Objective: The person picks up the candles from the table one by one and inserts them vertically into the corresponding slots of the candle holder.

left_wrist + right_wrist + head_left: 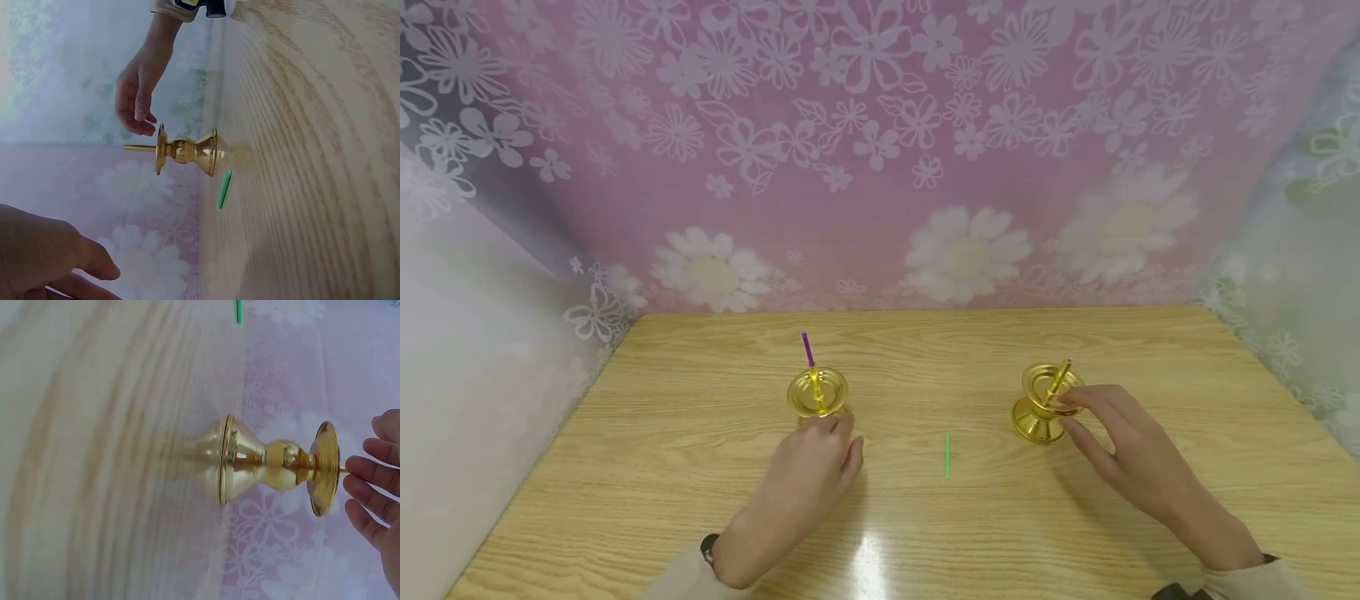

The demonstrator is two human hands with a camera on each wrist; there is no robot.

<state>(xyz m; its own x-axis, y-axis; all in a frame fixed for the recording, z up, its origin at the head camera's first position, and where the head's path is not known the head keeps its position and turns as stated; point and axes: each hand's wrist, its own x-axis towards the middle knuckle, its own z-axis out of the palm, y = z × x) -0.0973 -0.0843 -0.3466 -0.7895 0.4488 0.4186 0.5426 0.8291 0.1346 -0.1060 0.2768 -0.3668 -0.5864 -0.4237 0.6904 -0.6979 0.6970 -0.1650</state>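
A gold candle holder (1036, 423) with a round dish stands at the right, a thin gold tube (1060, 377) rising from its middle. My right hand (1138, 454) is beside that dish, fingers loosely bent, fingertips right at its rim and the tube's foot. Opposite it, at the left, stands a matching candle holder (795, 395), a slim purple candle (808, 348) upright in its tube. My left hand (808, 467) is in front of this holder and hides its lower part; thumb and fingers are apart. Between the holders a short green candle (947, 456) lies on the table.
The wooden table (910, 358) carries both holders. Behind it hangs a pink curtain (850, 192) with white flowers, and pale floral fabric (1300, 275) closes off the right side. A light glare lies on the tabletop near the front.
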